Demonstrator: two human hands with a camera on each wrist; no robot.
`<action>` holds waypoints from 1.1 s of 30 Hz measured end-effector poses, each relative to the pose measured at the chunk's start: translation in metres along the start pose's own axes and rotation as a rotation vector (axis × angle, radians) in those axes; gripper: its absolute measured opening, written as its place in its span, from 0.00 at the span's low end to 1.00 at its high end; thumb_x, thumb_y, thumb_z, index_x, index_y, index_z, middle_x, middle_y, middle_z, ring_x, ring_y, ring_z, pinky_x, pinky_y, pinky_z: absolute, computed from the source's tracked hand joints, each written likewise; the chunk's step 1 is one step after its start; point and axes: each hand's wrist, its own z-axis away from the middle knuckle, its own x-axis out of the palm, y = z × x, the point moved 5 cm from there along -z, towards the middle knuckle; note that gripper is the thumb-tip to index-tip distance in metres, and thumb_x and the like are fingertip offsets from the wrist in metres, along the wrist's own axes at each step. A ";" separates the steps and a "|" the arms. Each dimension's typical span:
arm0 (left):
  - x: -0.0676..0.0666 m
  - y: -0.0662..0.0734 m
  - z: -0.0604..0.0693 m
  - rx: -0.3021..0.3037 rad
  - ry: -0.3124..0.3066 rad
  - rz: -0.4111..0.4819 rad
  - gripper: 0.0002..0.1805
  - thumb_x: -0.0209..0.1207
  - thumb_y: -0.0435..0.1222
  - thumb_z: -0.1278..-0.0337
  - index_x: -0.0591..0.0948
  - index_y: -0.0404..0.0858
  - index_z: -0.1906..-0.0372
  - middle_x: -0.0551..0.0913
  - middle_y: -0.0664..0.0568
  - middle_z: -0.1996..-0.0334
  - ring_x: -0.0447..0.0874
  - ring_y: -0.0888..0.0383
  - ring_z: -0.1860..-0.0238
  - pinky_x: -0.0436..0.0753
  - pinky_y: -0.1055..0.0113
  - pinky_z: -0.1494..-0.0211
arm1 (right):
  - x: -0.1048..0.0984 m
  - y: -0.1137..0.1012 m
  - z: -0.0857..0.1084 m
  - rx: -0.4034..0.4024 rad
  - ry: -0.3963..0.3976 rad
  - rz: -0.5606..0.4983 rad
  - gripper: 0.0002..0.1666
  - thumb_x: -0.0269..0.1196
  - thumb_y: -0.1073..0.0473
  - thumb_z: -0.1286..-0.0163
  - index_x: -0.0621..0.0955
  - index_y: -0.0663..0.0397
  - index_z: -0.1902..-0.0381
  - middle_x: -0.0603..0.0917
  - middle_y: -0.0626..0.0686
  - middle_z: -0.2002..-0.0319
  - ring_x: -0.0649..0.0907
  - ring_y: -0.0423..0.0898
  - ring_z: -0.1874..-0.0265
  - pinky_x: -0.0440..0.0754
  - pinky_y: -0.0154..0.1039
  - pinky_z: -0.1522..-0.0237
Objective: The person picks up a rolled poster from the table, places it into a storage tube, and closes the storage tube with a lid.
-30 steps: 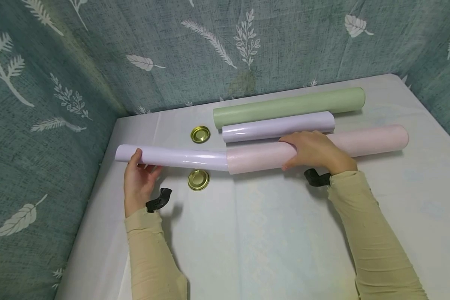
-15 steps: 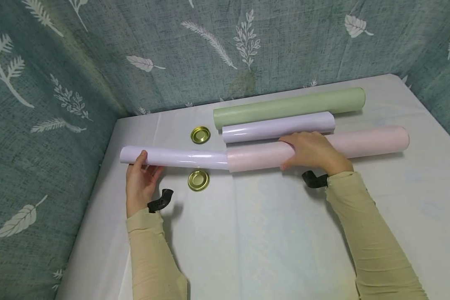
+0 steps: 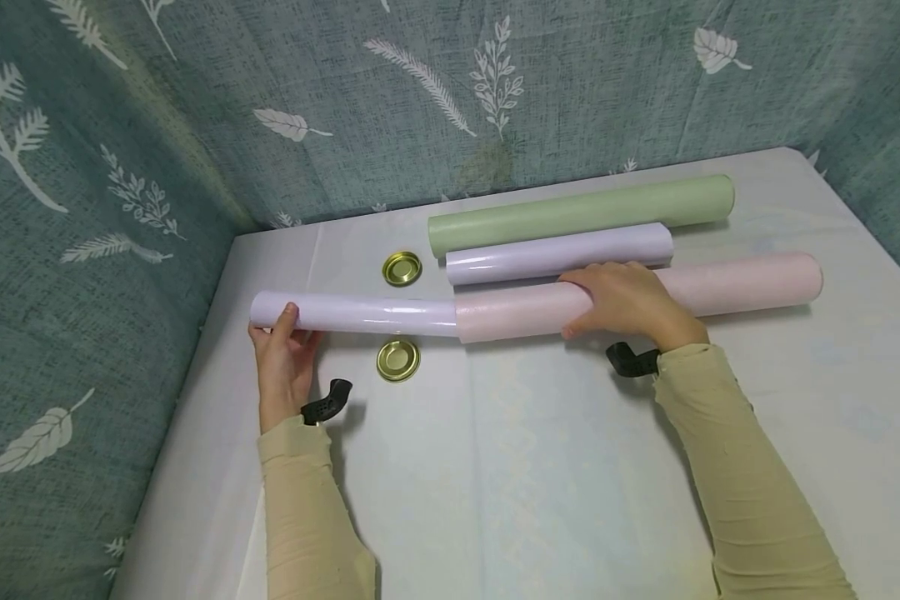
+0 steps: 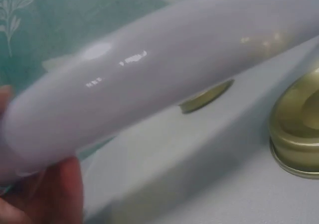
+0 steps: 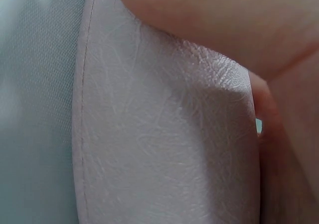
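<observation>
Centred toward nine o'clock in the head view, the glossy lavender tube (image 3: 375, 315) had shifted toward three o'clock over the last second, leaving less of it outside the textured pink tube (image 3: 510, 313) and suggesting deeper nesting. Its long axis ran from nine to just past three, its far end hidden at the pink mouth, while the pink tube's axis pointed just short of three. The left hand (image 3: 281, 362) pinched the lavender tube's nine-o'clock end between thumb and fingers, the right hand (image 3: 630, 302) curled its grip over the pink one, and two gold lids (image 3: 401, 268) lay toward half past one and half past four from the lavender tube.
</observation>
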 end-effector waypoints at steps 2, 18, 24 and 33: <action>-0.001 0.000 0.001 0.011 -0.005 0.024 0.34 0.65 0.39 0.54 0.61 0.52 0.42 0.64 0.49 0.47 0.68 0.51 0.48 0.67 0.55 0.45 | 0.000 0.000 0.000 0.000 -0.003 -0.001 0.46 0.67 0.33 0.60 0.72 0.45 0.43 0.75 0.51 0.47 0.71 0.51 0.47 0.63 0.55 0.50; 0.000 -0.006 0.000 -0.012 -0.091 -0.082 0.27 0.59 0.46 0.47 0.63 0.45 0.45 0.67 0.47 0.48 0.70 0.51 0.52 0.71 0.57 0.50 | 0.001 0.001 -0.002 -0.005 -0.002 0.024 0.48 0.67 0.32 0.61 0.71 0.46 0.42 0.74 0.51 0.46 0.70 0.52 0.46 0.63 0.54 0.51; 0.002 -0.007 0.002 -0.057 -0.084 -0.265 0.24 0.58 0.48 0.47 0.65 0.46 0.48 0.71 0.49 0.52 0.74 0.54 0.58 0.75 0.63 0.61 | 0.003 0.001 -0.003 -0.002 -0.006 0.023 0.48 0.67 0.31 0.61 0.71 0.45 0.42 0.74 0.51 0.46 0.70 0.52 0.46 0.63 0.54 0.51; 0.003 -0.008 0.002 -0.095 -0.118 -0.349 0.26 0.58 0.48 0.47 0.65 0.43 0.46 0.69 0.48 0.50 0.72 0.55 0.58 0.76 0.68 0.66 | 0.002 0.001 -0.003 -0.006 -0.007 0.024 0.48 0.67 0.32 0.60 0.70 0.45 0.42 0.73 0.52 0.45 0.70 0.52 0.45 0.63 0.54 0.51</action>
